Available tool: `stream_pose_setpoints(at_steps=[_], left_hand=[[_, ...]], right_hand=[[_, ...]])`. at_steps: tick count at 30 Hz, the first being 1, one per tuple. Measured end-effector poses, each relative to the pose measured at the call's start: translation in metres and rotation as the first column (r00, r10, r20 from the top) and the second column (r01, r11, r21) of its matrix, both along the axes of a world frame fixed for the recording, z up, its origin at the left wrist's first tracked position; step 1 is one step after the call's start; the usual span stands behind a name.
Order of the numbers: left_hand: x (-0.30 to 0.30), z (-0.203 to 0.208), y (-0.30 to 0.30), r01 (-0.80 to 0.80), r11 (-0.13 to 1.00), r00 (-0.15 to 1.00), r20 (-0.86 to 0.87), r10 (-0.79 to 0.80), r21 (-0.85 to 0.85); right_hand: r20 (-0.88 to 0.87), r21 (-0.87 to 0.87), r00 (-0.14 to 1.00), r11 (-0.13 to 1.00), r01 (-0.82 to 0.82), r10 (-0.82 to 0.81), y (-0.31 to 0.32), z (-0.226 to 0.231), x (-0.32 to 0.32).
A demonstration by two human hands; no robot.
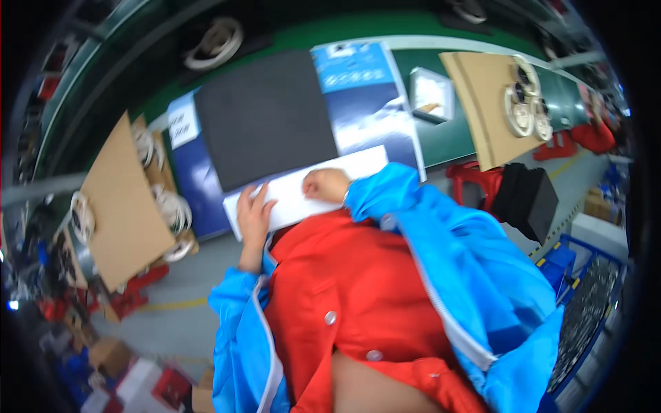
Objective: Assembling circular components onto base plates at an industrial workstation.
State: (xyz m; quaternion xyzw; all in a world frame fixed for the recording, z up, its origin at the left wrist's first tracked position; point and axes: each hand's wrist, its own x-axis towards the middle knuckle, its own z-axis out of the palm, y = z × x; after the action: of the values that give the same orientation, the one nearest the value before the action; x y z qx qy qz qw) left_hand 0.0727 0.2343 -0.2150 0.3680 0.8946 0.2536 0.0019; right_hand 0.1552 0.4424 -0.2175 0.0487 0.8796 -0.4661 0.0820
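Note:
A long white strip of paper or board lies along the near edge of the workbench, in front of my body. My left hand rests on its left part with fingers spread. Near its middle, my right hand is closed, the fingers curled in and the hand low on the strip; whatever it may hold is hidden. Just beyond the strip lies a large black sheet. Under both is a glossy dark blue mat with a light blue printed top corner.
Brown cardboard sheets stand at left with white rings or coils. A clear-lidded box sits right of the mat, then cardboard bearing white round parts. A red stool and black box stand at right.

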Motion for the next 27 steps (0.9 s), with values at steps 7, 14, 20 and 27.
stream_pose_setpoints(at_steps=[7, 14, 20, 27], left_hand=[[-0.003, 0.023, 0.012, -0.007, 0.996, 0.990, 0.139, -0.006, 0.087], [-0.011, 0.027, 0.010, 0.032, 0.991, 0.999, 0.008, -0.033, 0.127], [-0.022, 0.025, 0.009, -0.027, 0.994, 0.976, 0.219, 0.004, 0.107], [-0.028, 0.026, -0.004, 0.078, 0.995, 0.994, 0.072, -0.082, 0.064]], right_hand=[[0.055, 0.057, 0.998, 0.998, -0.004, 0.001, -0.001, 0.013, 0.004], [0.168, 0.065, 0.986, 0.998, -0.007, -0.004, -0.002, 0.017, -0.003], [0.165, 0.107, 0.986, 0.994, 0.007, -0.024, -0.003, 0.004, -0.010], [0.270, 0.045, 0.961, 0.998, 0.049, -0.059, -0.002, 0.015, -0.011]])
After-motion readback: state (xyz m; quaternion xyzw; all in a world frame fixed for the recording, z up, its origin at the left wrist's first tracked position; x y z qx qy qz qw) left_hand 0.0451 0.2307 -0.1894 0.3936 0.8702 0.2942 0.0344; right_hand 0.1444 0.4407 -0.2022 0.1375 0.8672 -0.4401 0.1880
